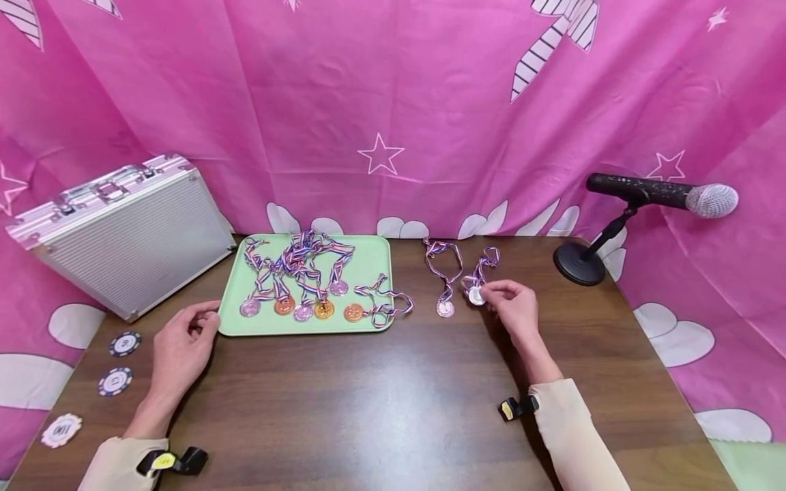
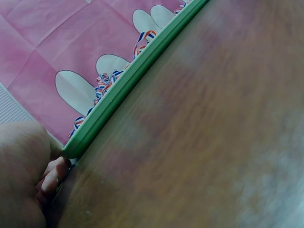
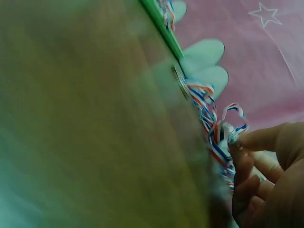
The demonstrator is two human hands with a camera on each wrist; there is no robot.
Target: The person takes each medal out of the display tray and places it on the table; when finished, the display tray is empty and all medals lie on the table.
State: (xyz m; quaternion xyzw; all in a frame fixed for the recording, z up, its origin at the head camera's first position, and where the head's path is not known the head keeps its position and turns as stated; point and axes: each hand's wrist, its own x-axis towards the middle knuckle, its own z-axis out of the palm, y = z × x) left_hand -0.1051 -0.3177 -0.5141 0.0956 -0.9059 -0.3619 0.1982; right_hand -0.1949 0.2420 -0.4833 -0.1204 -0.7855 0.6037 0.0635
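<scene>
My right hand [image 1: 512, 307] pinches a silver medal [image 1: 475, 295] with a striped ribbon [image 1: 485, 262] on the wooden table, right of another medal [image 1: 445, 308] lying flat. In the right wrist view my fingertips [image 3: 247, 147] hold the medal's ribbon [image 3: 216, 128]. My left hand [image 1: 184, 341] rests on the table with loosely curled fingers, holding nothing, just beside the front left corner of a green tray [image 1: 368, 251]. The tray carries several medals [image 1: 303, 310] with tangled ribbons. The left wrist view shows the tray edge [image 2: 128, 88] next to my fingers [image 2: 50, 178].
A silver metal case [image 1: 123, 232] stands at the back left. Three poker chips [image 1: 114, 380] lie near the left table edge. A microphone [image 1: 663, 193] on a black stand [image 1: 577, 262] sits at the back right. Pink cloth surrounds the table.
</scene>
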